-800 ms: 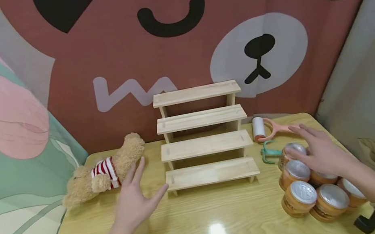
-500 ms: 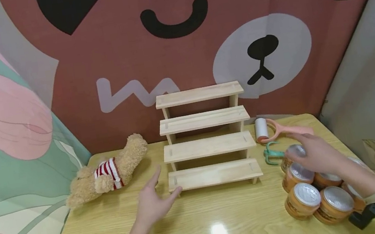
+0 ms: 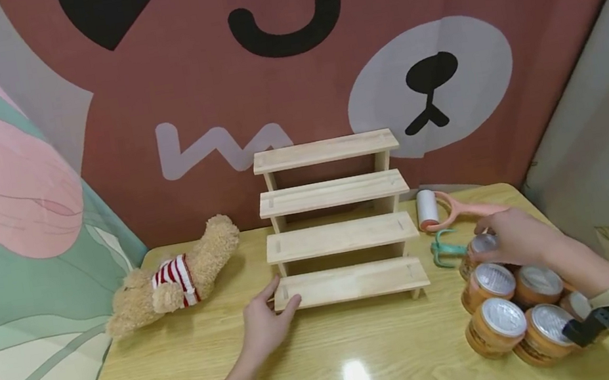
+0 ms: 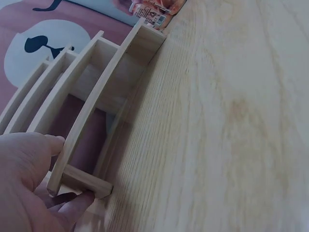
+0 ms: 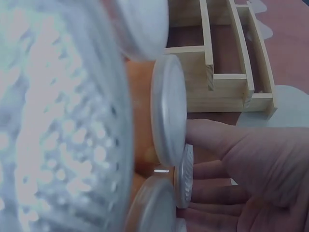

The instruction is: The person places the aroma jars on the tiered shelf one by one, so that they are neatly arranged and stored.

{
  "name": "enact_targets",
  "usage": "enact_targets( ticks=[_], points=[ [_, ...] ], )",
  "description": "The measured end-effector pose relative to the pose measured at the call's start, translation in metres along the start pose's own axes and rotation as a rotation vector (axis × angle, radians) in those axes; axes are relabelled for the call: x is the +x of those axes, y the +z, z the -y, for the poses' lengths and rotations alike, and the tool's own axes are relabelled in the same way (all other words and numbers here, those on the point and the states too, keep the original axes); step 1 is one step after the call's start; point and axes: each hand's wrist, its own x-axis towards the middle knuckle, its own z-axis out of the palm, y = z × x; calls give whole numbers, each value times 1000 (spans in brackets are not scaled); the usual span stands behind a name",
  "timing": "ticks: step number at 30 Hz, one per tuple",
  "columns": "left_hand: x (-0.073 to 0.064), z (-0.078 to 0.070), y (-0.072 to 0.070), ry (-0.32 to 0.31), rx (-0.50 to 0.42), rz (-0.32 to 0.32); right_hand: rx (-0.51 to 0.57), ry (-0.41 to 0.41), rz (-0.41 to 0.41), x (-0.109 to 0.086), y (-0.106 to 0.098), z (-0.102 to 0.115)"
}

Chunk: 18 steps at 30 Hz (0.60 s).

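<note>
Right of the four-tier wooden rack [image 3: 342, 237] being pinched by the left hand [image 3: 263, 321], the rearmost silver-lidded jar [image 3: 482, 244] is being flanked by the nearer right hand [image 3: 523, 238], grip unclear.

The head view looks forward and down from above, taking in the whole wooden rack [image 3: 349, 282] and much of the desk [image 3: 413, 345]. The left wrist view, rolled sideways, sits close to the rack's left end, facing along its steps. The right wrist view faces the rack across the jars [image 3: 495, 327]; its nearest lid [image 5: 58, 121] is blurred, so standoff is hard to judge. All views share rack and jars.
</note>
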Motion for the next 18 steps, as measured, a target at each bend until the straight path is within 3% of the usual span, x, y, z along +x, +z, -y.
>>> enact_targets(
  ticks=[5, 10, 18],
  points=[
    [3, -1, -1, -20, -23, 7, 17, 77, 90, 3, -6, 2],
    [3, -3, -2, -23, 11, 16, 39, 75, 80, 8, -16, 7],
    [3, -1, 0, -24, -3, 5, 6, 110, 53, 25, -57, 13]
  ],
)
